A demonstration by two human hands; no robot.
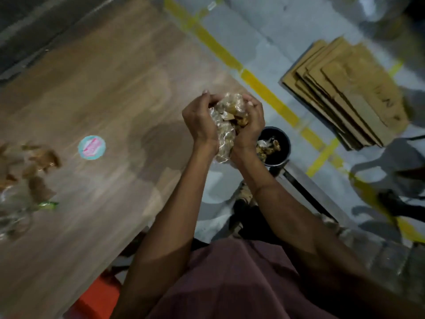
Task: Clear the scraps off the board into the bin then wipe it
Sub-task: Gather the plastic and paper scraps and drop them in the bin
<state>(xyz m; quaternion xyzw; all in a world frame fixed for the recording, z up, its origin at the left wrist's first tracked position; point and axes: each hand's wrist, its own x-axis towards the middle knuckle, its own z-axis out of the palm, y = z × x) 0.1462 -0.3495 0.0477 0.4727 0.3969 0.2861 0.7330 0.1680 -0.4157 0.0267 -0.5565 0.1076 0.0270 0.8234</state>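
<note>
My left hand and my right hand are cupped together around a bundle of scraps, crumpled clear plastic mixed with brown cardboard bits. The bundle is held past the right edge of the wooden board, just up and left of the black bin on the floor. The bin holds some scraps. More scraps, brown pieces and clear plastic, lie on the board's left side, with a small green wrapper beside them. A round teal and pink sticker lies on the board.
A stack of flattened cardboard lies on the grey floor at the right. Yellow tape lines cross the floor. An orange object shows under the board's near edge. Dark legs of furniture stand at the far right.
</note>
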